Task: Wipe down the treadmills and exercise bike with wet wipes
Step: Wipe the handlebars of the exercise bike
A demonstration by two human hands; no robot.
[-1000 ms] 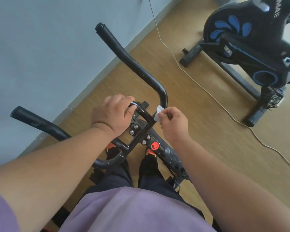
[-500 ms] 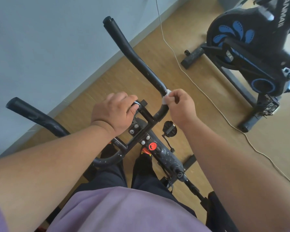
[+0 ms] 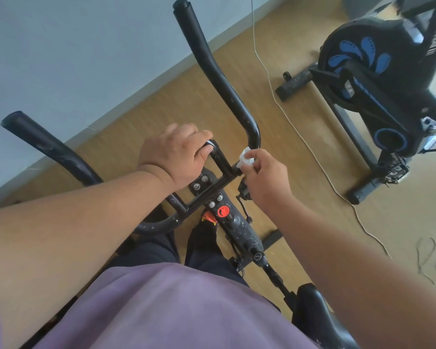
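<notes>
Wiping looks only partly done: the left hand curls round the handlebar loop of the exercise bike, the right hand pinches a wet wipe against the bar's bend. Beyond, a second bike stands untouched; no treadmills show.

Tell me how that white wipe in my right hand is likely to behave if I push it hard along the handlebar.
The wet wipe is crumpled in the right hand, so it's probably floppy and will bunch rather than stay flat. It looks small and thin, likely very light. Against the curved black handlebar, it may slide easily; pinch it firmly.
</notes>
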